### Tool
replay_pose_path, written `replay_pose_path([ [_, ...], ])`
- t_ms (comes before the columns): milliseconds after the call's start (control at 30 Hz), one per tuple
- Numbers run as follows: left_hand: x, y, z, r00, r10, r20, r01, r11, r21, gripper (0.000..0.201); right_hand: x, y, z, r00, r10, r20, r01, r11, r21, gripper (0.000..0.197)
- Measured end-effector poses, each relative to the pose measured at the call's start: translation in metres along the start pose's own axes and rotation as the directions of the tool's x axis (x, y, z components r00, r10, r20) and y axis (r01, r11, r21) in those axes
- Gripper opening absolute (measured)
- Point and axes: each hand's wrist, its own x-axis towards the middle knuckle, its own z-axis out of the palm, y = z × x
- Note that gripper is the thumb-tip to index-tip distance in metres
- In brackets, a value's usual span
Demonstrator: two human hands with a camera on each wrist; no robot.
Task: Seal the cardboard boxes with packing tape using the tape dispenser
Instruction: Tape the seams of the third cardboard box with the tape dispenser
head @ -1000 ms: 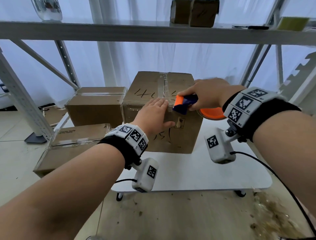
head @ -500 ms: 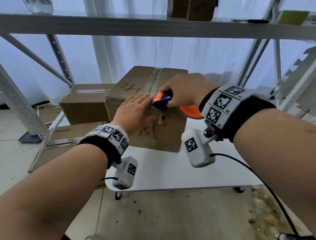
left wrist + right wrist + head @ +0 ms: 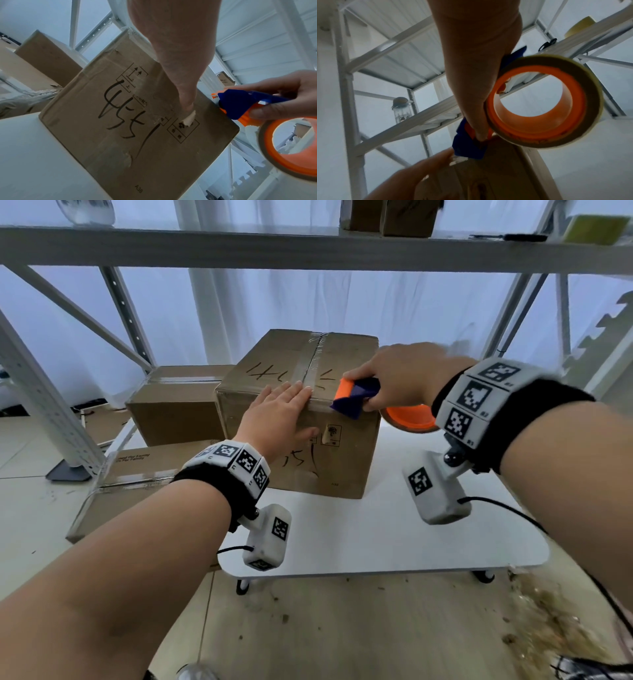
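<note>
A brown cardboard box with black handwriting and a taped top seam stands on a white table. My left hand lies flat over the box's near top edge, fingers straight, thumb pressing the front face. My right hand grips the blue and orange tape dispenser at the top edge just right of the left fingers. The dispenser carries an orange-cored tape roll hanging off the box's right side.
Two more sealed cardboard boxes sit to the left, beyond the table edge. A white metal shelf rack spans overhead, with slanted braces at both sides. Debris lies on the floor at the lower right.
The dispenser has slid right along the box's near top edge, away from my left fingers. My left hand stays flat on the edge.
</note>
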Motion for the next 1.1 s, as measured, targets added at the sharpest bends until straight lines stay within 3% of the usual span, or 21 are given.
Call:
replay_pose_path([
  [100, -0.005, -0.006, 0.002, 0.999, 0.022, 0.034, -0.024, 0.998, 0.053, 0.083, 0.002, 0.000, 0.005, 1.000, 0.011, -0.013, -0.011, 0.999, 0.034, 0.056],
  [300, -0.011, -0.004, 0.004, 0.997, -0.082, -0.010, 0.082, 0.996, 0.036, 0.087, -0.001, 0.003, 0.017, 0.999, 0.024, -0.030, -0.021, 0.993, 0.117, 0.060],
  [467, -0.003, 0.024, 0.010, 0.997, 0.080, -0.025, -0.080, 0.997, -0.008, 0.071, -0.002, 0.005, 0.025, 0.997, 0.053, -0.059, -0.043, 0.986, 0.160, 0.059],
  [567, -0.001, 0.027, 0.012, 0.996, 0.058, -0.067, -0.063, 0.995, -0.072, 0.069, -0.003, 0.003, 0.027, 0.994, 0.068, -0.082, -0.052, 0.982, 0.182, 0.057],
  [800, -0.001, 0.023, 0.015, 0.993, 0.076, -0.093, -0.079, 0.997, -0.027, 0.068, -0.001, 0.003, 0.007, 0.999, 0.007, -0.049, -0.006, 0.999, 0.040, 0.055],
  [1100, -0.001, 0.021, 0.021, 0.990, 0.079, -0.117, -0.080, 0.997, -0.002, 0.064, -0.015, 0.009, 0.002, 0.999, -0.027, -0.047, 0.027, 1.000, -0.010, 0.061],
])
